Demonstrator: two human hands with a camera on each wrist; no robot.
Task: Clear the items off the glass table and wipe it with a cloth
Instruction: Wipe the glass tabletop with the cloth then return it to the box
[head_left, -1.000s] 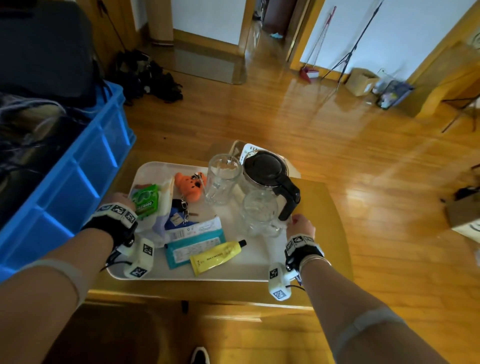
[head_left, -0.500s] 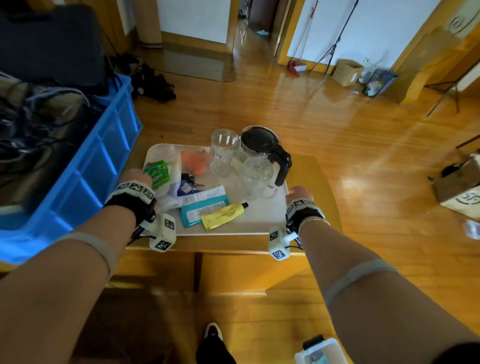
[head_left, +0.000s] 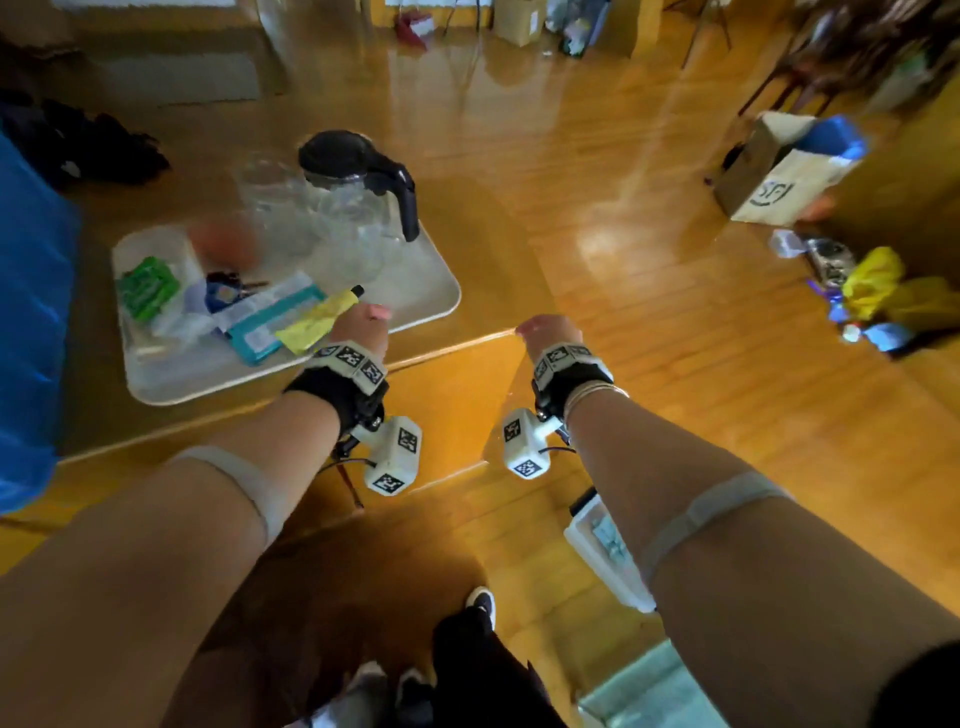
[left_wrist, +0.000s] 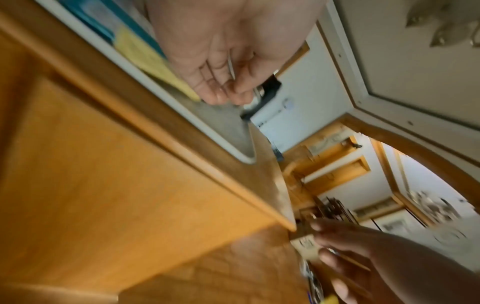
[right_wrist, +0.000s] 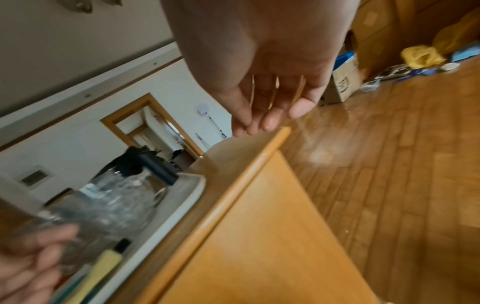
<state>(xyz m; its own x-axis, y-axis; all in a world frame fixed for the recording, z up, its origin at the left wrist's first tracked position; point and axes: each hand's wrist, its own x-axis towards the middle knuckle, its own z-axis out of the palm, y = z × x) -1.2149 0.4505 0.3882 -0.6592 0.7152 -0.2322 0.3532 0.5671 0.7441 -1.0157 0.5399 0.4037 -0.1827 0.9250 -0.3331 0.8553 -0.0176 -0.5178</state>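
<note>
A white tray (head_left: 434, 304) rests on a wooden cabinet top (head_left: 498, 249) at the left. It carries a glass kettle with a black lid (head_left: 358, 161), clear glasses (head_left: 280, 202), a yellow tube (head_left: 317, 322), a teal packet (head_left: 270, 325), a green packet (head_left: 148, 288) and a blurred orange toy (head_left: 228, 241). My left hand (head_left: 363, 325) hovers over the tray's near right corner, fingers loosely curled and holding nothing (left_wrist: 228, 88). My right hand (head_left: 545, 330) hangs at the cabinet's right corner with relaxed, empty fingers (right_wrist: 267, 111).
A blue crate (head_left: 31, 312) stands against the cabinet's left side. A paper bag (head_left: 779, 176) and loose clutter (head_left: 862, 291) lie on the wood floor at the right. A white box (head_left: 608, 551) and a pale glassy surface (head_left: 649, 691) sit near my feet.
Both hands have come off the tray's sides and shifted right. The tray stays on the cabinet. The head view has swung right and down.
</note>
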